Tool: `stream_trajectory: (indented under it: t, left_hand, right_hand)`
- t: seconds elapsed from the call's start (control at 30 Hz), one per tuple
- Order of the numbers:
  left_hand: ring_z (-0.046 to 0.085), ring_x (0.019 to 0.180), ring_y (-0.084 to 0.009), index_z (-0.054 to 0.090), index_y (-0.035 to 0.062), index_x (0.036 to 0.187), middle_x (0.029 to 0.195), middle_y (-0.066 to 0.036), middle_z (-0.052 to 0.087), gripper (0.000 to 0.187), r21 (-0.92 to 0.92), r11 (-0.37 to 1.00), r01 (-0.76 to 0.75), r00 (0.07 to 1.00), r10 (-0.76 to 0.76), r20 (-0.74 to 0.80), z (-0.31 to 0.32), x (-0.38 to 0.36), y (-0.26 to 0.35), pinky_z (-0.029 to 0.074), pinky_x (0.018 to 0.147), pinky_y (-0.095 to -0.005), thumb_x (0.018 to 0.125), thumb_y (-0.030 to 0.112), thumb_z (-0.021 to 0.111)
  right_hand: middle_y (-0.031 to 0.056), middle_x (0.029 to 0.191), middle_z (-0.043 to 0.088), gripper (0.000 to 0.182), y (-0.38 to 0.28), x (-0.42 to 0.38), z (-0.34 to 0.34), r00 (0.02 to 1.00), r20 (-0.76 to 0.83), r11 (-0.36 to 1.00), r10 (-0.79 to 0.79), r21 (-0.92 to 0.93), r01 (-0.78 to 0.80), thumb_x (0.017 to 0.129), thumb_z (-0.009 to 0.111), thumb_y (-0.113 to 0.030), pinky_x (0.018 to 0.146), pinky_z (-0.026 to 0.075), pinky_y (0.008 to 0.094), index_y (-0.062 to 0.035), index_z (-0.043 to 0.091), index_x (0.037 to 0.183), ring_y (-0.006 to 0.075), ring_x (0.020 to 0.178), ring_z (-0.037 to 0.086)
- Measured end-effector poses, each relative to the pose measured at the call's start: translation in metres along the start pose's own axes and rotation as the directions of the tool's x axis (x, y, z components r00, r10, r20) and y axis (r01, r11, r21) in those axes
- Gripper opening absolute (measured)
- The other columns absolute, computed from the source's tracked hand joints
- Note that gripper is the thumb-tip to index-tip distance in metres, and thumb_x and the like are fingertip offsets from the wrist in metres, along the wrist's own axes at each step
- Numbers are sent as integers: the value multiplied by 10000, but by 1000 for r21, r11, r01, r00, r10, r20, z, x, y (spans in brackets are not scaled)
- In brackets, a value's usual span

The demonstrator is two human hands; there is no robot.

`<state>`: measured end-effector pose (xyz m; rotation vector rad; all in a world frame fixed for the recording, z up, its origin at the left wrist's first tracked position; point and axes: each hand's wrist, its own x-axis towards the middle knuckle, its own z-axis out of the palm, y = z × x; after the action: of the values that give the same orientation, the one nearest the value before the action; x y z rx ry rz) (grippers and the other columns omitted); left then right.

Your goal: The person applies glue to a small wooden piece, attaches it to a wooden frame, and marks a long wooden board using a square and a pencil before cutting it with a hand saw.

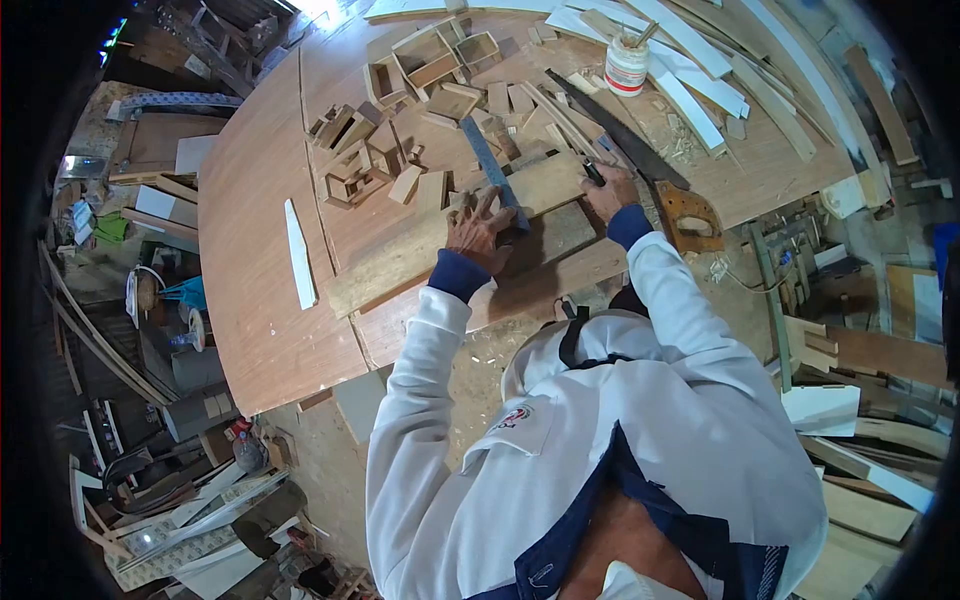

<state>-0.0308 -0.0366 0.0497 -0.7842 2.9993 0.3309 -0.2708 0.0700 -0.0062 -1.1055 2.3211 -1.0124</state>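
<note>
A long pale wooden board lies across the near part of the brown table. My left hand presses down on it with spread fingers, touching the metal blade of a square and its dark blue stock. My right hand is closed around a dark pen-like tool at the board's right part. Beside that hand lies a handsaw with a wooden handle. Small wooden blocks sit just beyond my left hand.
Small wooden box frames and offcuts stand at the table's back. A white jar holds sticks. White strips lie at the right back, a thin white piece at the left. Wood scraps and tools fill the floor around the table.
</note>
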Motion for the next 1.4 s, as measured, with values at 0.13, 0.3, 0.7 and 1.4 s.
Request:
stream_trajectory:
  t: [0.13,0.3,0.7,1.4]
  left_hand:
    - [296,1306,-463,485,247,1336,1490,-52,302,688,23,999,24,989,-27,147,-7,6,0,299,1052,-553,694,293,727]
    - [315,1290,-468,443,259,1372,1486,-47,308,733,45,999,-5,988,-2,153,-10,7,0,313,1067,-531,701,328,733]
    - [374,1227,-407,419,287,1367,1430,-52,341,769,72,997,-42,997,38,65,-2,10,-7,413,953,-550,670,340,740]
    - [281,1332,-447,403,334,1390,1514,-70,264,807,75,997,12,988,-24,150,-13,3,-7,291,1031,-609,657,326,741]
  right_hand:
    - [203,1106,633,390,0,2,1,999,4,999,35,-5,-35,796,657,-298,907,465,408,-123,649,1144,367,1032,590]
    - [209,1105,632,405,3,4,2,1000,6,1000,3,28,-3,797,655,-299,905,466,406,-113,642,1157,367,1029,591]
    - [199,1064,648,382,7,6,7,1000,-2,997,-11,82,12,802,649,-285,889,469,406,-94,646,1134,362,1007,598]
    - [210,1104,636,415,0,4,-6,998,60,999,-16,52,13,805,642,-292,922,454,389,-130,627,1187,357,1044,592]
